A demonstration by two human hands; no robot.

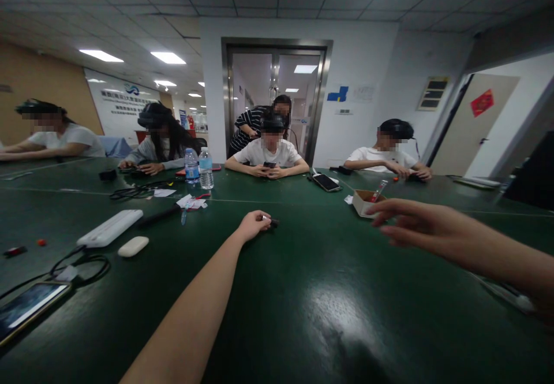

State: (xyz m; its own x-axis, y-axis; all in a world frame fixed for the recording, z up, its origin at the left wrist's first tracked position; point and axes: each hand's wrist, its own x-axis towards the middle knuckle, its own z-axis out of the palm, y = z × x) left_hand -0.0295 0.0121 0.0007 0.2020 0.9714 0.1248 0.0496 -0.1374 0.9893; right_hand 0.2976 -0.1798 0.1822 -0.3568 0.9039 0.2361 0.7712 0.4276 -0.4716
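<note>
My left hand (254, 226) rests on the green table, its fingers closed on a small dark object (274, 223) whose kind I cannot make out. My right hand (415, 221) hovers over the table with fingers stretched out and slightly apart, a little blurred, and nothing shows in it. Just beyond its fingertips stands a small open cardboard box (360, 205), partly hidden by the fingers. A slim tube-like item (380, 190) with red and clear parts sticks up from the box.
At the left lie a white power bank (110, 228), an earbud case (134, 246), a phone (32, 309) and cables. Two water bottles (206, 169) and another phone (326, 182) stand or lie farther back. Several people with headsets sit around the green table (294, 291).
</note>
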